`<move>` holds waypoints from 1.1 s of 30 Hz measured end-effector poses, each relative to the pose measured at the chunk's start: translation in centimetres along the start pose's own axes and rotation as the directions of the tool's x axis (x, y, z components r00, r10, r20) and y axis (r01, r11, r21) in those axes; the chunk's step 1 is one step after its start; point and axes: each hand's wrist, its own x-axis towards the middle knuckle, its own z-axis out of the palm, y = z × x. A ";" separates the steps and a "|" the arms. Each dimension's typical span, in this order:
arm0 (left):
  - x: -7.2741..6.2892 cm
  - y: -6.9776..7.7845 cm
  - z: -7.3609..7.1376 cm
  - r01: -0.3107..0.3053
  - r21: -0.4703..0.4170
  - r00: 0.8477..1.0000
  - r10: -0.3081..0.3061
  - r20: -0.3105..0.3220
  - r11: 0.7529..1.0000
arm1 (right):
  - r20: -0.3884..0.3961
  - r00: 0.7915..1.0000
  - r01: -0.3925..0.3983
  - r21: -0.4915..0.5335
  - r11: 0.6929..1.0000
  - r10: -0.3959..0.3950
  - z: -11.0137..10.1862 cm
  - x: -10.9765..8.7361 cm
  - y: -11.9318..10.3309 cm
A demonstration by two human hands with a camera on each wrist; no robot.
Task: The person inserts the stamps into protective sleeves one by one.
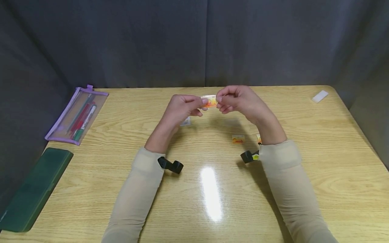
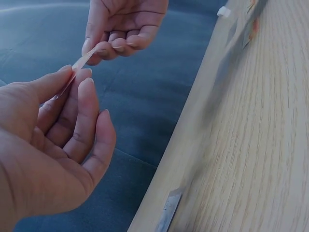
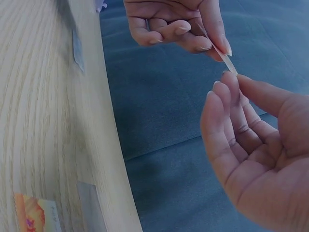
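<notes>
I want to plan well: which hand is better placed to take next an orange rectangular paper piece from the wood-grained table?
Probably the right hand: those orange pieces lie nearer it than the left hand. Both hands pinch another orange piece, so the right would first let go.

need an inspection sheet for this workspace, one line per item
Surface: wood-grain table, bright glare near its middle.
Job's things: thin orange printed piece held above the table; flat on it, a similar orange piece, a second similar piece partly hidden, and a bluish piece.
Clutter: purple-edged pouch with pens inside, dark green case, small white block.
Grippers: bare left hand and right hand pinch opposite ends of the held piece.
Cables: nothing seen.
Surroundings: dark fabric behind the table.
</notes>
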 end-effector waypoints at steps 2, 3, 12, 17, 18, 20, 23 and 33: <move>0.0 0.0 0.0 -0.003 -0.004 1.000 0.003 0.001 1.000 | 0.014 1.000 -0.002 -0.013 1.000 0.002 0.0 0.1 0.1; 0.0 0.0 0.0 -0.002 -0.008 1.000 0.002 0.003 1.000 | 0.019 1.000 -0.003 -0.020 1.000 0.003 0.0 0.1 0.1; -0.1 0.0 0.2 0.005 -0.020 1.000 -0.005 0.008 1.000 | 0.014 1.000 0.003 -0.034 0.999 -0.003 0.3 0.3 0.3; -0.1 0.0 0.3 0.002 -0.019 1.000 -0.002 0.009 1.000 | 0.001 1.000 -0.001 -0.039 0.999 0.001 0.6 0.2 0.2; -0.1 0.0 0.3 0.003 -0.017 1.000 -0.003 0.009 1.000 | 0.000 1.000 -0.001 -0.042 0.999 0.001 0.6 0.2 0.2; -0.1 0.0 0.2 0.004 -0.016 1.000 -0.003 0.010 1.000 | -0.003 1.000 -0.004 -0.043 0.999 0.004 0.7 0.2 0.1; -0.1 0.0 0.2 0.003 -0.015 1.000 -0.002 0.009 1.000 | -0.006 1.000 -0.007 -0.045 0.999 0.007 0.7 0.2 0.1; -0.2 0.0 0.3 0.005 -0.027 1.000 -0.005 0.012 1.000 | -0.005 1.000 -0.010 -0.057 0.998 0.010 0.1 0.0 0.2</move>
